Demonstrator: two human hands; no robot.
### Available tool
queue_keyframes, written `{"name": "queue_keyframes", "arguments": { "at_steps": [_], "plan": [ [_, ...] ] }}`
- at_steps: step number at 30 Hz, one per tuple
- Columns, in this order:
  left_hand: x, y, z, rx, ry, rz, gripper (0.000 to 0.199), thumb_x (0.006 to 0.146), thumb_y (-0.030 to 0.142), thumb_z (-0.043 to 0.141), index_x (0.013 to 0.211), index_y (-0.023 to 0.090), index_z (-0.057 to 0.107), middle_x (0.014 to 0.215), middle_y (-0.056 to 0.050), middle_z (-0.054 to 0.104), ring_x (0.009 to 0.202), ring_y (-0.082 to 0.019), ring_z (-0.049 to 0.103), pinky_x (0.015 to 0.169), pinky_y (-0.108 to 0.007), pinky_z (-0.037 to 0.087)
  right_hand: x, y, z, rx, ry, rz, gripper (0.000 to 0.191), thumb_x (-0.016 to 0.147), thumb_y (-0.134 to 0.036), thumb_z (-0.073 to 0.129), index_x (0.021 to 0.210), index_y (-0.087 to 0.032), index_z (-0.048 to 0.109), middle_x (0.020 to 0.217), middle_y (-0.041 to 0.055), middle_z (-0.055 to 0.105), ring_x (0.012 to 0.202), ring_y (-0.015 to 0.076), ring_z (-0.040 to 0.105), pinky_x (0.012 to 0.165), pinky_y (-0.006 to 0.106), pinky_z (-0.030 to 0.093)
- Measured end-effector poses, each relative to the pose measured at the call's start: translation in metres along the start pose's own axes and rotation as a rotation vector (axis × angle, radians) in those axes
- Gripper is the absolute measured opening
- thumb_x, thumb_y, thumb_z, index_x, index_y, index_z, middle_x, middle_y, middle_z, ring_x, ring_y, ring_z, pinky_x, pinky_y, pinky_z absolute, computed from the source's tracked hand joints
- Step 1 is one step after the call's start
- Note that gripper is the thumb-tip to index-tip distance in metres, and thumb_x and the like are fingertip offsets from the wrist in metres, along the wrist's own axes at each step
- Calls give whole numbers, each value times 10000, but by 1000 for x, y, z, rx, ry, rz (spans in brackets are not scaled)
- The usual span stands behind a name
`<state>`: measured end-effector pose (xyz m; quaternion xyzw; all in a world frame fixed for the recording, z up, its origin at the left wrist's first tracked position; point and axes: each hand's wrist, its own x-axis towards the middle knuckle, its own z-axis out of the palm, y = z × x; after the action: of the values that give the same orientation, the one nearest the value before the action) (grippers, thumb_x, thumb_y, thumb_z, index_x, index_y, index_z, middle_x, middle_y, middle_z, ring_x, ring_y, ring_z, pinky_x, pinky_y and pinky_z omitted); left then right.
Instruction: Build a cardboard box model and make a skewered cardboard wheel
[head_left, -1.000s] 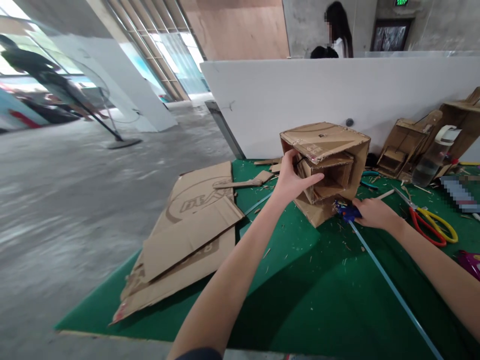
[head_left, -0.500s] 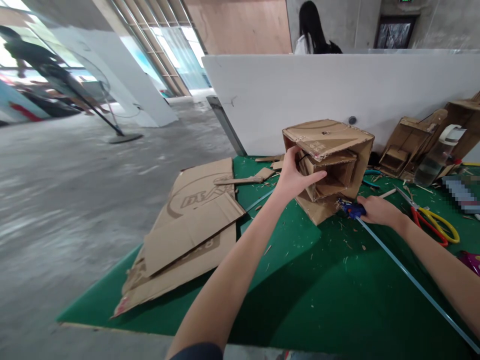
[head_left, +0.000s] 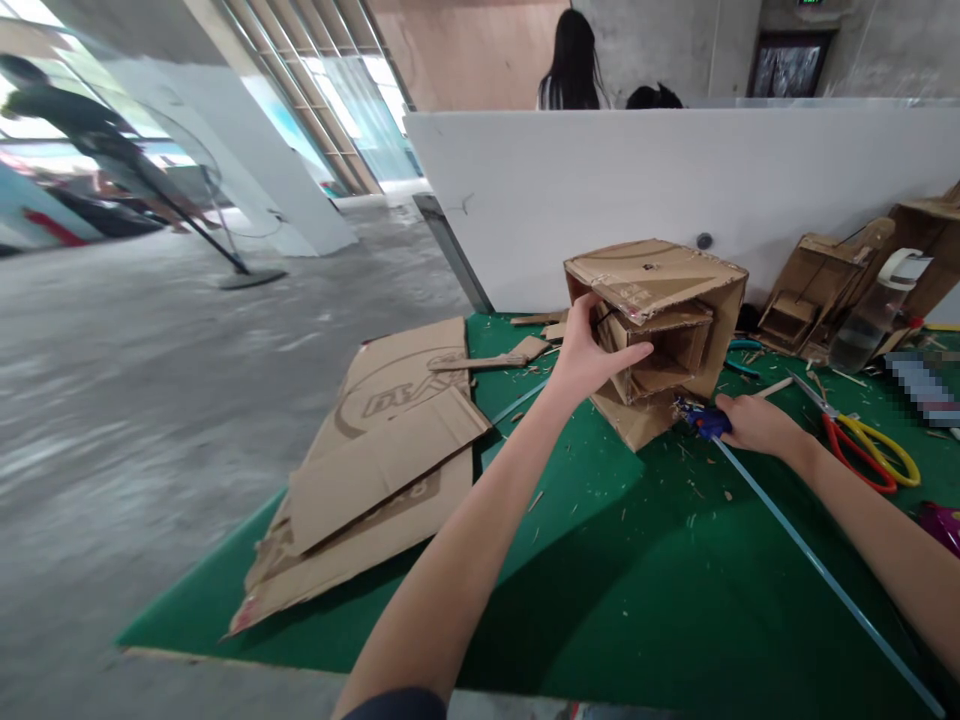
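A cardboard box structure stands on the green table, with a smaller open cardboard box set inside it. My left hand grips the left side of the inner box, fingers reaching into the gap and thumb along its front. In my right hand, low at the front right of the structure, is a blue glue gun. Its nozzle end is close to the bottom cardboard; whether it touches I cannot tell. From its back a long translucent glue stick runs toward the lower right.
Flat cardboard sheets lie at the table's left. Right of my right hand are scissors, teal-handled pliers, a water bottle and more cardboard pieces. A white partition stands behind; people are beyond.
Both my hands and the box structure stay almost still. The glue stick's rear end has swung slightly left. Behind the partition, a person has shifted left.
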<state>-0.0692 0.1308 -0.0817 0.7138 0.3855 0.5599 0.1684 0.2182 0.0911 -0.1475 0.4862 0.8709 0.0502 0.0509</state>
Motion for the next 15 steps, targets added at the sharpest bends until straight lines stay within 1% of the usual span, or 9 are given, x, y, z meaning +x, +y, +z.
{"name": "queue_keyframes", "arguments": {
  "at_steps": [3,8,15],
  "plan": [
    [0,2,0,-9,-4,-32,857,595,557,829,1296,252,440,1314,-124,504,1273,-339,475,1066,-513,392,-1,-1,0,1,-2,3,326,937,-417,466,1053,-115,508,827,126,685,761,265,698,575,279,398],
    [0,2,1,-18,-3,-31,857,601,556,825,1304,261,433,1315,-122,503,1280,-340,470,1075,-516,383,-2,0,-3,-2,-13,-8,296,923,-392,499,1039,-120,517,849,127,682,773,253,695,586,273,404],
    [0,1,1,-28,3,-25,850,603,543,830,1303,269,434,1325,-121,496,1276,-334,475,1072,-516,388,-4,0,-8,-15,-11,-7,304,914,-394,511,1045,-120,535,857,128,674,761,249,688,575,270,396]
  ]
}}
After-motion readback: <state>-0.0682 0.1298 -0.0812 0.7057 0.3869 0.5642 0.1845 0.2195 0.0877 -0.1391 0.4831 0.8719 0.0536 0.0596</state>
